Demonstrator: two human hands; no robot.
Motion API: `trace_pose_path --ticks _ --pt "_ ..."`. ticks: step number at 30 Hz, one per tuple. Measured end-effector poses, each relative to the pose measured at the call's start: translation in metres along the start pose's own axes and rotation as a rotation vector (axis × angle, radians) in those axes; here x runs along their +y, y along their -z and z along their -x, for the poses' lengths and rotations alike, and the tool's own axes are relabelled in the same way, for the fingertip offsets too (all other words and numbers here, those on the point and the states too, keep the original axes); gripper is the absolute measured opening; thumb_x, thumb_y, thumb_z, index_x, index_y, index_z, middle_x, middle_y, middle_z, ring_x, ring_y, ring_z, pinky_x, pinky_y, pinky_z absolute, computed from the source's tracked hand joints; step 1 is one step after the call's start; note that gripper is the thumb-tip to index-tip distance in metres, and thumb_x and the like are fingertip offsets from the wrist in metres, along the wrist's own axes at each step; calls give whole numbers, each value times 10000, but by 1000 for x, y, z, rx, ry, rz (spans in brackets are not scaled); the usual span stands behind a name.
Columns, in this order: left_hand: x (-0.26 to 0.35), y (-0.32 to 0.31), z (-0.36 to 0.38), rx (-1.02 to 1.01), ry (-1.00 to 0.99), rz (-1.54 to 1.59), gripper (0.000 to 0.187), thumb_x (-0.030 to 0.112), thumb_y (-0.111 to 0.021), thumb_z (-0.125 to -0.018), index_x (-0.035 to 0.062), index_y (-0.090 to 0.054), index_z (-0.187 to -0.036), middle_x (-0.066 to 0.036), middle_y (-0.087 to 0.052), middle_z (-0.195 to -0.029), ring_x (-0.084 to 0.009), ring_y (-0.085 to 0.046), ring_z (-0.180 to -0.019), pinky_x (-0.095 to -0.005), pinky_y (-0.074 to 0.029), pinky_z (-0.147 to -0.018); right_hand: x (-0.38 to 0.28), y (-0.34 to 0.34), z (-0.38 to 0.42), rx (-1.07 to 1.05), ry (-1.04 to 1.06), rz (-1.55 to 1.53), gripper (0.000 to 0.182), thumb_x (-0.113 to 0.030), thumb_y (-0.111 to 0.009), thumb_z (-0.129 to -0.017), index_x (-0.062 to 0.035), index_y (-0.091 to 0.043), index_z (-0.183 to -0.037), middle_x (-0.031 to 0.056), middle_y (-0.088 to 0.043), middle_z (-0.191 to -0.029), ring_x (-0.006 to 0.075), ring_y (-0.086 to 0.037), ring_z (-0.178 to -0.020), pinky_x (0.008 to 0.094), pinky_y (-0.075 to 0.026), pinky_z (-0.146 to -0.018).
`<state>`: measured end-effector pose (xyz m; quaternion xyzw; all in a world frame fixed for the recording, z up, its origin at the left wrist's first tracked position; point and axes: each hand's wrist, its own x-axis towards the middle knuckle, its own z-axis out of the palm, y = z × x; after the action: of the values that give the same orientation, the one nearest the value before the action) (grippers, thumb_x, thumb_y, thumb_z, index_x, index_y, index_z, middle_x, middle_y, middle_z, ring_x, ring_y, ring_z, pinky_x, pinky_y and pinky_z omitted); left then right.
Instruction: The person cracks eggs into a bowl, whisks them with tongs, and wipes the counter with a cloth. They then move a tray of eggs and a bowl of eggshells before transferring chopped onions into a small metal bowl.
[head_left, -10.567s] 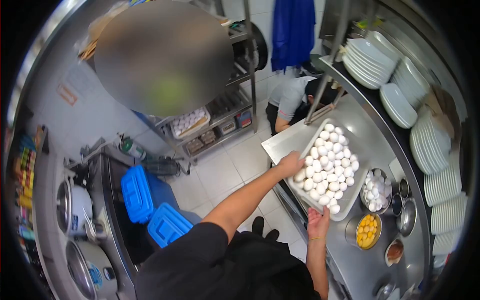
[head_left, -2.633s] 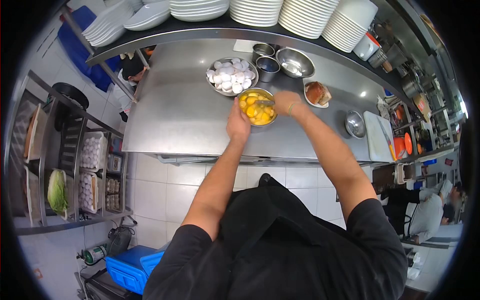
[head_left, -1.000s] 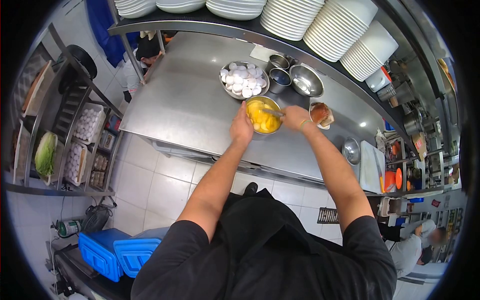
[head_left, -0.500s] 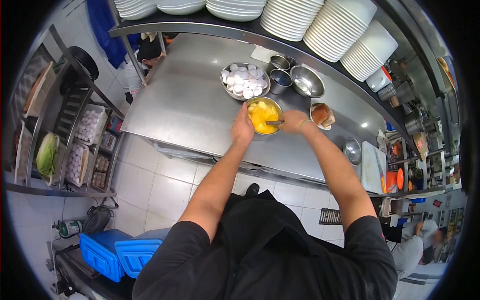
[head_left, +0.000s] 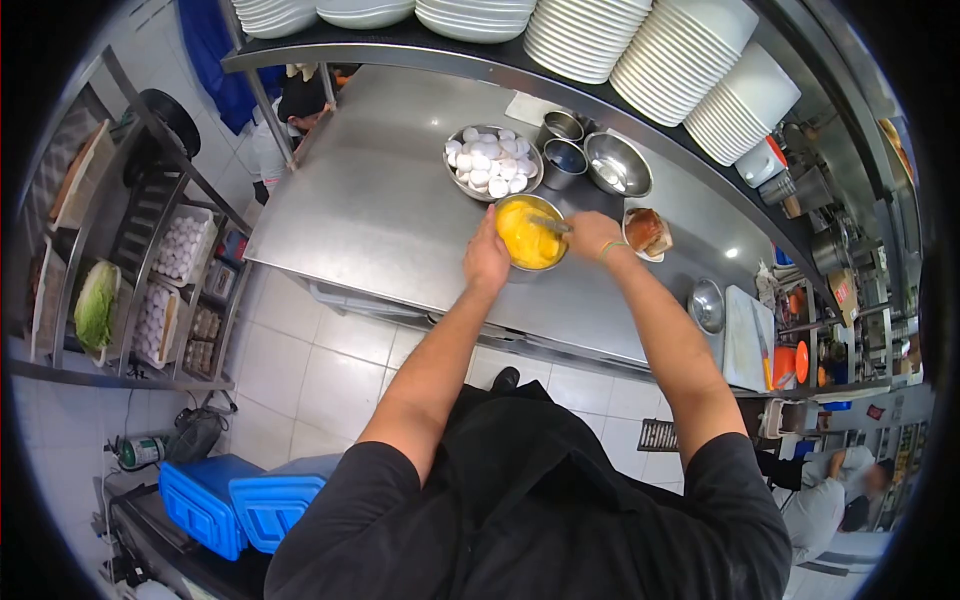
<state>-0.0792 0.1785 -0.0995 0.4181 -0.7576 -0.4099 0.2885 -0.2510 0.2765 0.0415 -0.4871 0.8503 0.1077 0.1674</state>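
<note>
A metal bowl [head_left: 500, 213] of yellow beaten egg [head_left: 528, 243] stands on the steel counter. My left hand [head_left: 487, 258] grips its left side, the fingers along the outer wall and rim. From the right, my right hand [head_left: 590, 236] is closed around a metal utensil [head_left: 548, 224], whose end dips into the egg; its exact kind is blurred. Just behind, a larger bowl holds a heap of white eggshells [head_left: 493, 162]. Close to my right hand lies a white dish with a browned piece of food [head_left: 645, 230].
Metal pots [head_left: 563, 160] and a wide steel bowl [head_left: 618, 163] stand behind. To the right are a small bowl [head_left: 706, 304] and a cutting board [head_left: 743, 335] with a knife. Stacked plates [head_left: 585, 40] fill the overhead shelf. An egg rack [head_left: 182, 246] is at left; people are beyond both ends.
My right hand has moved the utensil slightly up and changed its angle in the bowl. The egg looks more evenly yellow. My left hand stays on the bowl.
</note>
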Motion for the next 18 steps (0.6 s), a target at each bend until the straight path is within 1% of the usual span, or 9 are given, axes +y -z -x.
trace_pose_path --ticks 2,3,5,6,8,11,12,14,18 --pt "-2 0 -1 21 -24 -5 562 172 -456 -1058 216 -421 -1618 -176 -638 -1442 -396 -649 -1238 -497 -526 -1044 -4 -10 0 -95 45 108 383 -287 -691 -897 -167 -772 -1252 147 -765 -1195 341 -723 -1129 466 -576 -972" --pt "-1 -1 -1 29 -38 -5 563 169 -456 -1057 210 -420 -1618 -178 -638 -1440 -396 -649 -1240 -496 -526 -1046 -3 -6 1 -60 39 50 394 -304 -694 -900 -170 -766 -1263 153 -763 -1192 348 -721 -1125 470 -571 -980" --pt "1 0 -2 -12 -3 25 572 161 -474 -1047 203 -424 -1616 -120 -604 -1499 -374 -639 -1262 -492 -515 -1070 2 4 3 11 24 -60 418 -336 -699 -904 -176 -753 -1287 166 -760 -1185 361 -718 -1118 478 -559 -997" --pt "0 0 -2 -32 16 39 577 157 -482 -1042 199 -426 -1615 -92 -587 -1528 -363 -634 -1273 -491 -509 -1083 2 0 2 -14 41 -5 414 -337 -697 -909 -175 -753 -1286 168 -761 -1177 363 -718 -1113 479 -560 -990" --pt "-3 -1 -2 -7 -14 21 570 157 -478 -1045 195 -431 -1612 -100 -584 -1529 -363 -631 -1278 -490 -509 -1082 -2 -13 1 -62 77 96 406 -337 -692 -918 -174 -753 -1285 173 -762 -1163 368 -719 -1103 480 -562 -977" --pt "2 2 -2 -42 13 47 562 156 -474 -1047 192 -439 -1607 -112 -577 -1535 -364 -624 -1287 -487 -508 -1081 2 4 5 -12 81 -43 409 -337 -692 -904 -169 -759 -1272 167 -765 -1161 369 -721 -1105 476 -564 -973" --pt "0 1 -3 -62 36 63 560 156 -473 -1048 192 -442 -1605 -116 -574 -1537 -364 -622 -1290 -486 -508 -1081 1 2 6 -39 59 3 405 -333 -696 -901 -182 -763 -1271 156 -762 -1188 360 -721 -1113 472 -567 -976" --pt "-2 -1 -3 -7 -6 11 557 155 -472 -1048 191 -447 -1603 -124 -587 -1521 -367 -628 -1280 -490 -508 -1078 -7 -5 6 -87 25 87 397 -324 -704 -896 -208 -771 -1270 133 -755 -1240 342 -723 -1129 466 -574 -981" --pt "2 1 -1 -4 4 17 559 157 -469 -1048 193 -445 -1605 -130 -600 -1506 -370 -630 -1278 -496 -505 -1080 -1 4 5 -68 35 91 383 -308 -696 -899 -193 -771 -1256 138 -751 -1249 349 -720 -1140 461 -580 -977"
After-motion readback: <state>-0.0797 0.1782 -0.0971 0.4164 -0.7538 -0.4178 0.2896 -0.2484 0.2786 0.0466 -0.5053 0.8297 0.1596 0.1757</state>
